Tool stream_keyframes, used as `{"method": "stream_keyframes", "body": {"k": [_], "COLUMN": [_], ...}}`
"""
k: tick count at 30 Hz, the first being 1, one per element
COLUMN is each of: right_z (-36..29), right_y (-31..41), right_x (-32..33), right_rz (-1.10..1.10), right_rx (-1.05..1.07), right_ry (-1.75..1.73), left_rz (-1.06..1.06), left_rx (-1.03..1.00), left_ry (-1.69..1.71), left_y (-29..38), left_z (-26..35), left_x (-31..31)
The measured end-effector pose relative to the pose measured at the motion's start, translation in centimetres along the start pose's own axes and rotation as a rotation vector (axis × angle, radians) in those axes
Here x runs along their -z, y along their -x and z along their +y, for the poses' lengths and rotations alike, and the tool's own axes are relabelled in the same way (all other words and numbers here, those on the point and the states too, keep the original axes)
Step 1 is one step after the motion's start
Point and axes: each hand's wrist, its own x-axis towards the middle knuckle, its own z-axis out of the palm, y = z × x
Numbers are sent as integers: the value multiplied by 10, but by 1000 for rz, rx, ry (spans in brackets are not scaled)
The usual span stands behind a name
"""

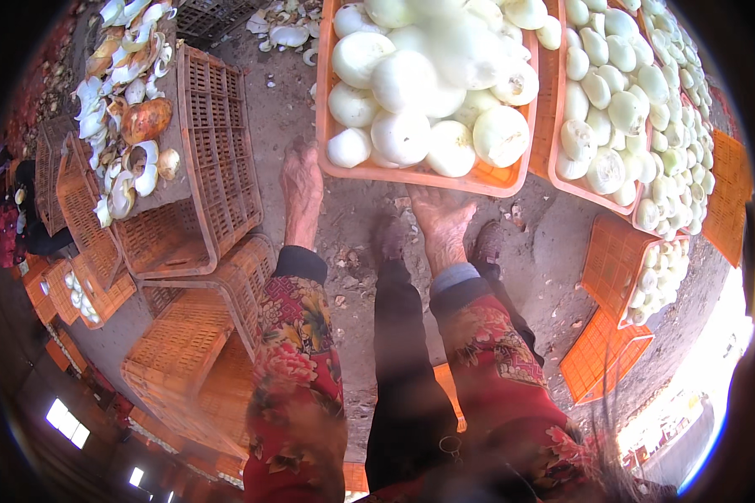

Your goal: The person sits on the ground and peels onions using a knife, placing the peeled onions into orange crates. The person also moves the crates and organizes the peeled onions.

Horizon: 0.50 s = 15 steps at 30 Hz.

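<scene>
An orange plastic crate [425, 181] heaped with peeled white onions [402, 82] is in front of me at the top of the view. My left hand [303, 188] is at the crate's left side, its fingers curled against the wall near the corner. Under the near rim is my right hand [441, 217], thumb spread to the right and fingertips hidden by the crate. Both hands appear to hold the crate. A whitish blur covers some of the onions at the top.
More crates of peeled onions [626, 113] stand along the right. Onion skins and an unpeeled onion [146, 121] lie on a surface at left, beside empty orange crates [223, 144]. My shoes [390, 237] are on the dirt floor [352, 220], which has scraps on it.
</scene>
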Motion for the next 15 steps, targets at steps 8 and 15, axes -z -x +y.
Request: {"method": "stream_keyframes", "body": {"k": [8,15], "right_z": [27,43], "right_y": [-45,-26], "right_x": [20,-4], "right_rz": [-243,-268], "right_rx": [216,118], "right_ry": [131,148], "left_rz": [-256,-266], "left_rx": [-184,-176], "left_ry": [119,84], "left_y": [-99,-156], "left_z": [-6,-23], "left_x": [-4,-16]}}
